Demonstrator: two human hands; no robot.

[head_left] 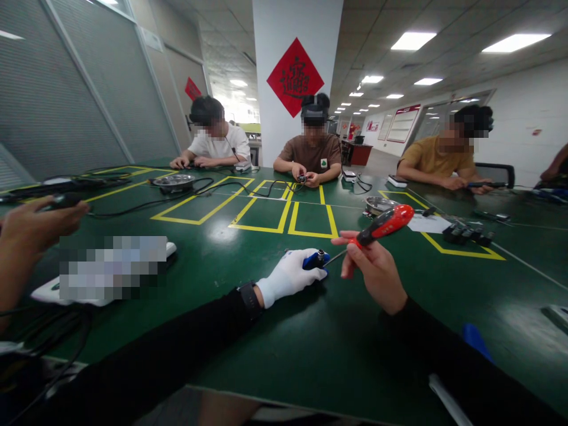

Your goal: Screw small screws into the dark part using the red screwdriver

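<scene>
My left hand, in a white glove with blue fingertips, is closed around a small black part with a metal fitting on top, just above the green table. My bare right hand grips a red and black screwdriver by the lower end of its handle. The handle tilts up to the right, and the thin shaft points down left to the black part. Whether the tip sits in a screw is too small to tell.
Several people sit around the table, one close at left holding a dark object. A white device lies left, a metal bowl and black parts right. Another bowl stands among cables. Yellow tape marks the tabletop.
</scene>
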